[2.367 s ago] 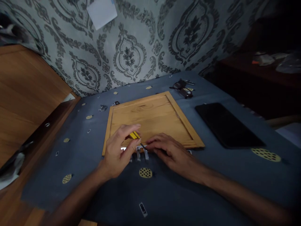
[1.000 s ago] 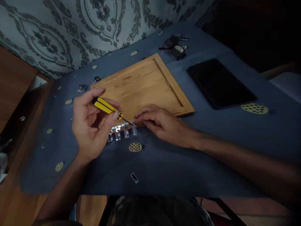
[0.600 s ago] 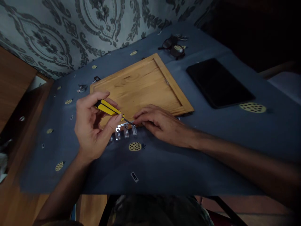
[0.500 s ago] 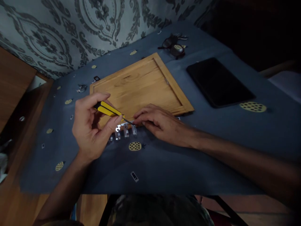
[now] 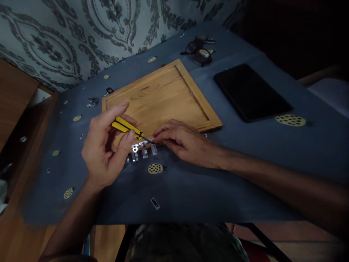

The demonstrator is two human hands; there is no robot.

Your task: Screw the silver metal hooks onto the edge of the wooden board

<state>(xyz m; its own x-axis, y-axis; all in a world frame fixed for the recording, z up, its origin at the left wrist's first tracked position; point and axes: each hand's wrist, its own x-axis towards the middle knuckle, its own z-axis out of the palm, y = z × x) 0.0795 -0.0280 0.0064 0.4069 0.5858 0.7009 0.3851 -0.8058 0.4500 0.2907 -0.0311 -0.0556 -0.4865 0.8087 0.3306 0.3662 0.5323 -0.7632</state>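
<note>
Patterned wallpaper point(image 5: 111, 22) rises behind a table spread with blue cloth point(image 5: 201, 196), and I take the middle of the wooden board point(image 5: 160, 94) lying on it as the centre of my clock. Out at nine o'clock, small metal pieces point(image 5: 92, 102) sit beyond the board's left edge. At eight o'clock the person's left hand point(image 5: 102, 149) holds a yellow screwdriver point(image 5: 124, 125), thumb and fingers loosely pinching the handle, forefinger lifted away from it. A moment ago that thumb reached up over the collar; now it has slipped back and the collar shows, while the tip stays by the same hook. I'd judge that a change of grip, with the work remaining at that one spot. Beneath the tool, at seven o'clock, a row of metal hooks point(image 5: 144, 150) lines the board's near edge, the tip at the rightmost hook I can see. At five, the right hand point(image 5: 184, 143) rests with bent fingers against that edge, just beside the tip; whether it pinches anything I can't tell. Dark glasses point(image 5: 202, 54) lie between one and two o'clock, and a black tablet point(image 5: 252, 92) at three.
</note>
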